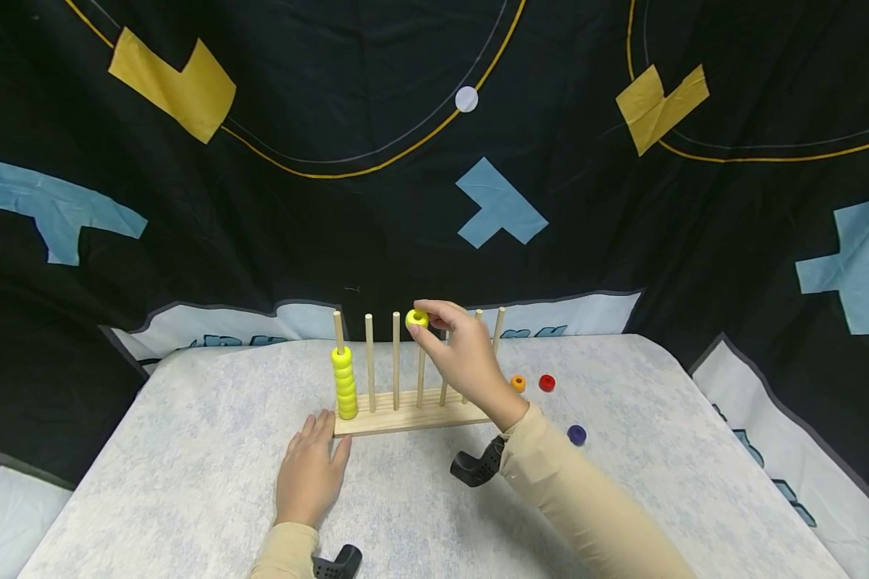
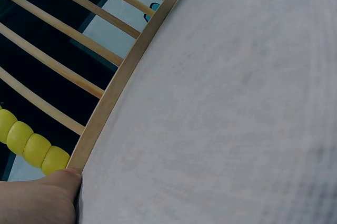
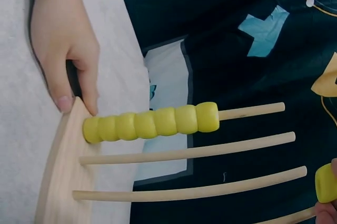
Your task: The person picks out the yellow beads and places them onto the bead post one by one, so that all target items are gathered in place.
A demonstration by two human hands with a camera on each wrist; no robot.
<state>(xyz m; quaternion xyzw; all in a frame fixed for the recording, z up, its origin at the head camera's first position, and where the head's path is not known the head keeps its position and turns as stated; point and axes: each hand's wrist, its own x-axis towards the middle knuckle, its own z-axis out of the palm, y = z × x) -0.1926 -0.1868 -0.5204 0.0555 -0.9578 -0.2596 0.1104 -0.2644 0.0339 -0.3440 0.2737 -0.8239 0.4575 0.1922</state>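
A wooden peg rack stands on the table with a row of upright pegs. Yellow beads are stacked on its leftmost peg, and the top of that peg shows bare above them. My left hand holds the rack's left end, its thumb at the front edge and its fingers round the corner. Between thumb and fingertips, my right hand pinches a single yellow bead, raised near the top of the fourth peg. The right wrist view shows this bead at its right edge, beyond the bare peg tips.
Right of the rack, an orange bead and a red bead lie on the pale tabletop. A dark blue bead lies nearer, beside the right sleeve. Behind the table hangs a dark patterned cloth.
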